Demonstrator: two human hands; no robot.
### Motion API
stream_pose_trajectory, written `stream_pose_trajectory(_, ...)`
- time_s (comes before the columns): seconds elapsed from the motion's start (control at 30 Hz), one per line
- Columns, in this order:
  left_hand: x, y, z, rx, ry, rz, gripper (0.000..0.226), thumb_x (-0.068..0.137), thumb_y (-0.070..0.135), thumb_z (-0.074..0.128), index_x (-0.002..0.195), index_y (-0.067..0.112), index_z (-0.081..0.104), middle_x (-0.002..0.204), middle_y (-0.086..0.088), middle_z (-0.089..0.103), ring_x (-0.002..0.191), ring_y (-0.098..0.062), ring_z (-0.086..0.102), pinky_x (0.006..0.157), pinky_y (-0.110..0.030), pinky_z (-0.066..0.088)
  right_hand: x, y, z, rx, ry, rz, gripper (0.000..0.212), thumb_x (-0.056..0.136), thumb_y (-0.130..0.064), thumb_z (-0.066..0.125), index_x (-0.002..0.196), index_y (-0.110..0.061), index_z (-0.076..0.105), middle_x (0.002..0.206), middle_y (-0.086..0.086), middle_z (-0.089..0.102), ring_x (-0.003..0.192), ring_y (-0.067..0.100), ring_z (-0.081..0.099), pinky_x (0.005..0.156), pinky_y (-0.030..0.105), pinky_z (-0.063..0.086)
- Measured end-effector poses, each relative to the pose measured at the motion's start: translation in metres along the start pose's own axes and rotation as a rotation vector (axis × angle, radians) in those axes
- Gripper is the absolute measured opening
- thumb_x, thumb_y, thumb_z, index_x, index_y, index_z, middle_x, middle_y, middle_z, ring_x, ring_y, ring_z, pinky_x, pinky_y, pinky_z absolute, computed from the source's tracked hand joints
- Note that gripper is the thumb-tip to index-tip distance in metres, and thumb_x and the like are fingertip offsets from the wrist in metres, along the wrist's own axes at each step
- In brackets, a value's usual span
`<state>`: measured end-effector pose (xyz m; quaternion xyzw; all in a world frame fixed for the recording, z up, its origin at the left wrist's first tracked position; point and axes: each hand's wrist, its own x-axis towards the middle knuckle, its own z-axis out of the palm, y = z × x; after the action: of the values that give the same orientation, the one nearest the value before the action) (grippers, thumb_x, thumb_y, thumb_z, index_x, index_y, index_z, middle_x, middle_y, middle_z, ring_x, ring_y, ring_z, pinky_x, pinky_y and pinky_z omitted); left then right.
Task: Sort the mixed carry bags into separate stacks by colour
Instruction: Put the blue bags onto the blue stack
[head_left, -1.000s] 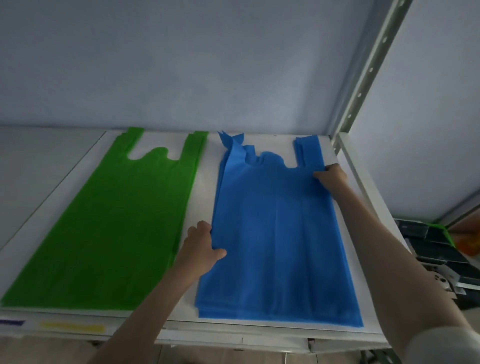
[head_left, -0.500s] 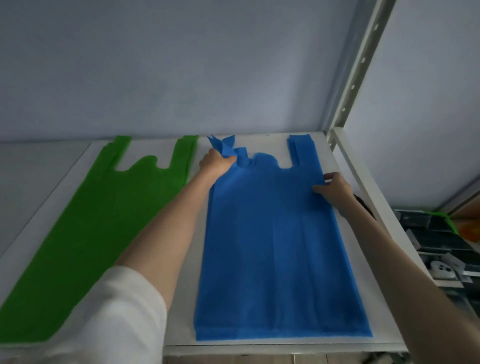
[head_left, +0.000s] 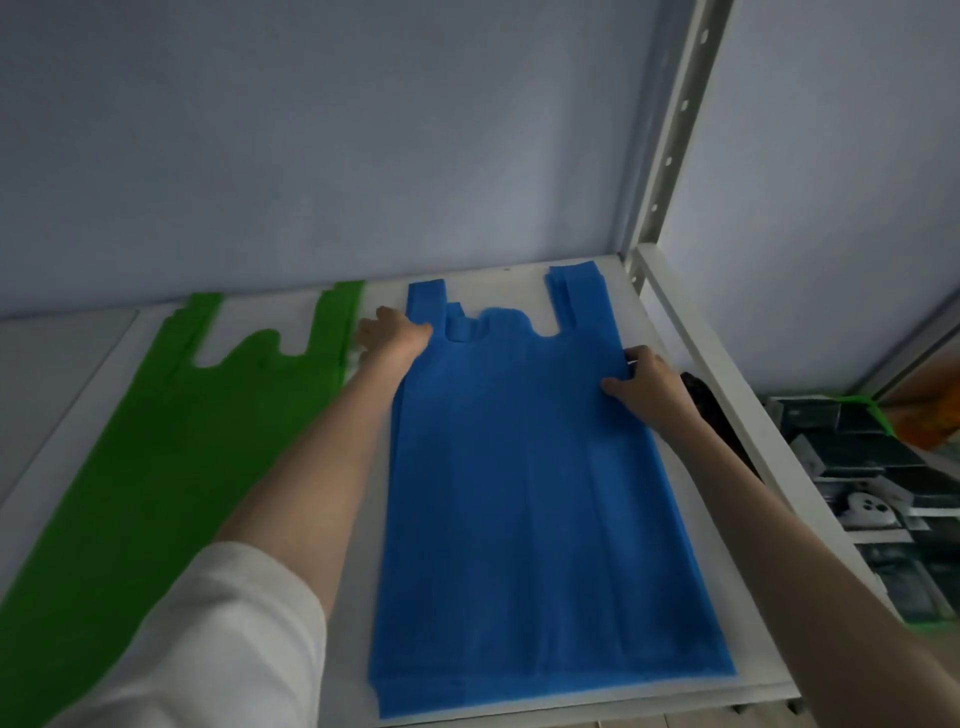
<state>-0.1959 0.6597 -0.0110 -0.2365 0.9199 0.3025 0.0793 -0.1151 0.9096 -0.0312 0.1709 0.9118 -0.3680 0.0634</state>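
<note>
Since there's only the head view, we'll go off that: the blue bags (head_left: 540, 467) sit in a flat stack on the right half of the white shelf (head_left: 737, 696), long axis running from the near edge to the back wall, handles at the far end. Green bags (head_left: 156, 441) lie in their own stack just beside on the left, a thin strip of bare shelf between them. Our left hand (head_left: 395, 332) rests with fairly straight fingers on the far-left handle, not gripping. Right hand (head_left: 644, 384) has curled fingers pinching the right edge of the blue stack. We'd guess the sort is mostly done and this is squaring up. Room is tight on the right, where the shelf frame (head_left: 691, 343) runs close by.
</note>
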Motion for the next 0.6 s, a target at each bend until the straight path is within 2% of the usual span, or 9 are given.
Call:
stream_pose_trajectory(0.07, -0.003, 0.000, -0.003, -0.001, -0.055, -0.014, 0.070, 0.087, 0.050, 0.054, 0.139, 0.004, 0.040, 0.140, -0.012, 0.046, 0.127, -0.029, 0.049, 0.102, -0.036, 0.046, 0.000, -0.001, 0.001, 0.007, 0.005, -0.001, 0.053, 0.090, -0.021, 0.055, 0.137, -0.005, 0.037, 0.137, 0.015, 0.046, 0.120, 0.031, 0.050, 0.095, 0.038, 0.043)
stream_pose_trajectory(0.17, 0.004, 0.001, -0.002, -0.124, -0.137, -0.009, 0.064, 0.087, 0.050, 0.055, 0.132, 0.005, 0.050, 0.133, -0.009, 0.057, 0.119, -0.028, 0.058, 0.101, -0.036, 0.048, -0.002, -0.002, 0.001, 0.017, 0.009, 0.001, 0.052, 0.090, -0.019, 0.055, 0.137, -0.004, 0.037, 0.137, 0.016, 0.045, 0.121, 0.031, 0.049, 0.093, 0.036, 0.043)
stream_pose_trajectory(0.33, 0.006, 0.007, -0.005, -0.158, -0.240, -0.045, 0.062, 0.094, 0.047, 0.047, 0.140, 0.006, 0.043, 0.145, -0.009, 0.045, 0.133, -0.025, 0.045, 0.108, -0.032, 0.036, -0.004, -0.004, 0.000, 0.023, 0.012, 0.003, 0.052, 0.090, -0.018, 0.054, 0.137, -0.004, 0.037, 0.137, 0.016, 0.045, 0.121, 0.031, 0.048, 0.092, 0.035, 0.043)
stream_pose_trajectory(0.47, 0.003, -0.001, -0.009, -0.218, -0.253, -0.107, 0.071, 0.089, 0.057, 0.049, 0.139, 0.007, 0.045, 0.142, -0.008, 0.049, 0.130, -0.025, 0.050, 0.105, -0.032, 0.040, -0.007, -0.005, -0.001, 0.014, 0.014, -0.001, 0.052, 0.090, -0.018, 0.054, 0.137, -0.004, 0.037, 0.138, 0.016, 0.044, 0.121, 0.031, 0.048, 0.094, 0.036, 0.042)
stream_pose_trajectory(0.53, 0.007, -0.003, -0.009, -0.301, -0.259, -0.072, 0.068, 0.088, 0.049, 0.056, 0.139, 0.006, 0.044, 0.143, -0.009, 0.049, 0.128, -0.025, 0.051, 0.104, -0.033, 0.041, -0.008, -0.006, 0.000, 0.000, 0.013, -0.007, 0.052, 0.091, -0.018, 0.053, 0.138, -0.004, 0.036, 0.138, 0.015, 0.044, 0.122, 0.031, 0.047, 0.094, 0.036, 0.042)
stream_pose_trajectory(0.6, 0.008, -0.002, -0.008, -0.459, -0.240, 0.006, 0.055, 0.090, 0.030, 0.061, 0.134, 0.000, 0.049, 0.136, -0.014, 0.054, 0.109, -0.026, 0.061, 0.086, -0.032, 0.050, -0.010, -0.007, -0.001, -0.009, 0.015, -0.012, 0.052, 0.091, -0.019, 0.052, 0.139, -0.005, 0.035, 0.140, 0.015, 0.042, 0.123, 0.031, 0.046, 0.094, 0.035, 0.041)
